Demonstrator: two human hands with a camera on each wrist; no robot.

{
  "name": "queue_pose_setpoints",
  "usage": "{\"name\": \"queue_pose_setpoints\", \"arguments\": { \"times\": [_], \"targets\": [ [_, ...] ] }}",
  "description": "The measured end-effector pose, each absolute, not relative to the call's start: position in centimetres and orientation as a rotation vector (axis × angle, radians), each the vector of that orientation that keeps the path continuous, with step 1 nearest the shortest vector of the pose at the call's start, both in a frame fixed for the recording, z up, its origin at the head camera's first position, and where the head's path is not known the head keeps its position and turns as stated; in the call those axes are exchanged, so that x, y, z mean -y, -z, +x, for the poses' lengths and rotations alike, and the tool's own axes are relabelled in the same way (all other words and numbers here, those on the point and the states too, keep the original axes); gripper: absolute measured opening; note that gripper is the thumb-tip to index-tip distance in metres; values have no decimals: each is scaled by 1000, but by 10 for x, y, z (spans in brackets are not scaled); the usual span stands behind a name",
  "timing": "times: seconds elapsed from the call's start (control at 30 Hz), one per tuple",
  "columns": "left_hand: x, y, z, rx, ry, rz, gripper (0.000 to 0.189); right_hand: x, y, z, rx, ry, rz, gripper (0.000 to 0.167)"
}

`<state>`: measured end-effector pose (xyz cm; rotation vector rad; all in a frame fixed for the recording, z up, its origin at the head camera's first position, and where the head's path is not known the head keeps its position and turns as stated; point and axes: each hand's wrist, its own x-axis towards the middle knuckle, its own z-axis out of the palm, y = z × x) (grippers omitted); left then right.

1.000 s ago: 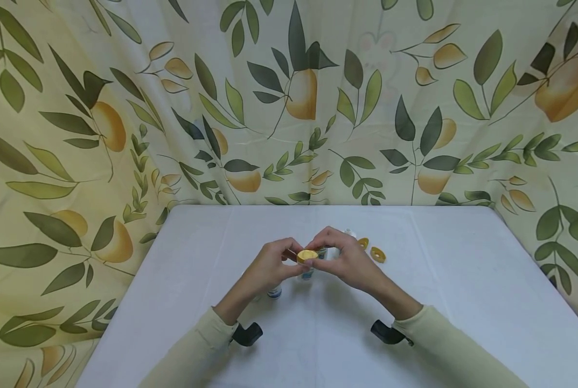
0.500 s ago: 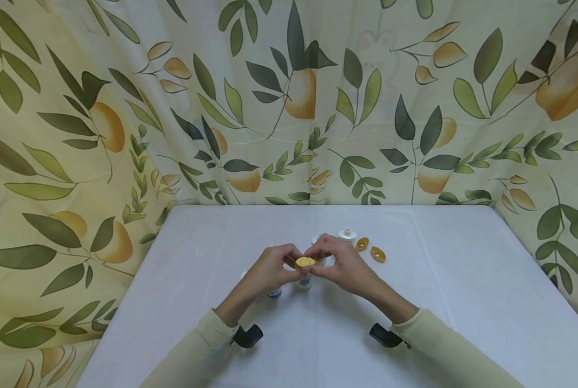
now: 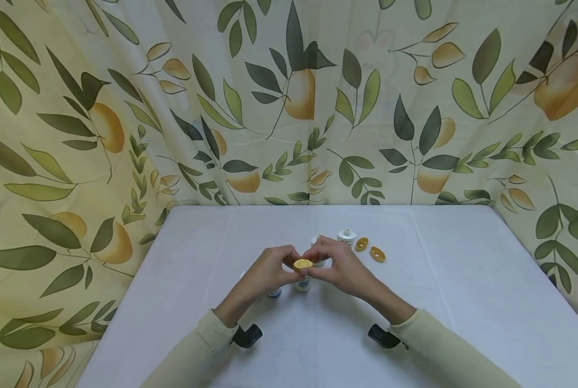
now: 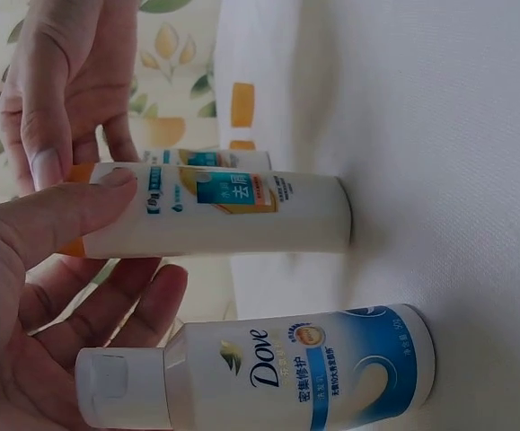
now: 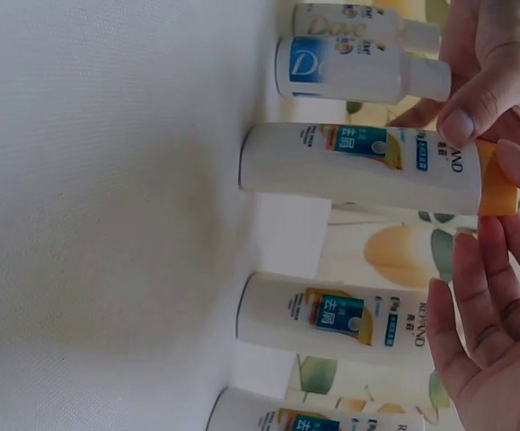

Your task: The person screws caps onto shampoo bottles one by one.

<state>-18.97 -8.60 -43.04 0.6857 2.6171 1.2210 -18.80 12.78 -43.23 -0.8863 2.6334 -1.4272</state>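
Observation:
A white shampoo bottle (image 4: pixel 224 211) stands upright on the table between both hands, its orange-yellow cap (image 5: pixel 497 184) on top. My left hand (image 3: pixel 269 268) grips the bottle's upper body, thumb lying just below the cap. Fingers of my right hand (image 3: pixel 339 265) pinch the cap from the other side. Seen from the head view, the yellow cap top (image 3: pixel 302 264) faces up and most of the bottle is hidden. Left of it stands a Dove bottle (image 4: pixel 304 373) with a white cap, and a second Dove bottle (image 5: pixel 340 20) is beside that one.
Two similar white bottles stand farther right, one (image 3: pixel 346 236) showing a bare nozzle, the other (image 5: pixel 331 319) partly behind my right hand. Two loose yellow caps (image 3: pixel 361 244) lie next to them on the white table (image 3: pixel 439 280). A patterned curtain (image 3: pixel 366 108) hangs behind.
Both hands have come down slightly and toward me with the bottle and cap. The bottles at the back right are less covered by my right hand.

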Motion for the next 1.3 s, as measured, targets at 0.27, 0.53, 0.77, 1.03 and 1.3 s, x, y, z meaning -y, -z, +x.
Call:
{"name": "queue_pose_setpoints", "arguments": {
  "times": [0.27, 0.53, 0.77, 1.03, 1.3],
  "targets": [
    [88, 429, -190, -2621, -1170, 671, 22, -127, 431, -187, -2641, 1413, -894, 19],
    [87, 426, -191, -2585, -1167, 695, 25, -134, 427, -186, -2679, 1301, -907, 27],
    [81, 420, -194, -2579, -1133, 689, 38, -147, 422, -188, -2695, 1287, -903, 30],
    [71, 417, -197, -2595, -1226, 646, 61, -166, 420, -192, -2759, 1337, -849, 27],
    [55, 418, -201, -2665, -1347, 563, 68, -184, 422, -198, -2855, 1396, -638, 22]
  ]
}}
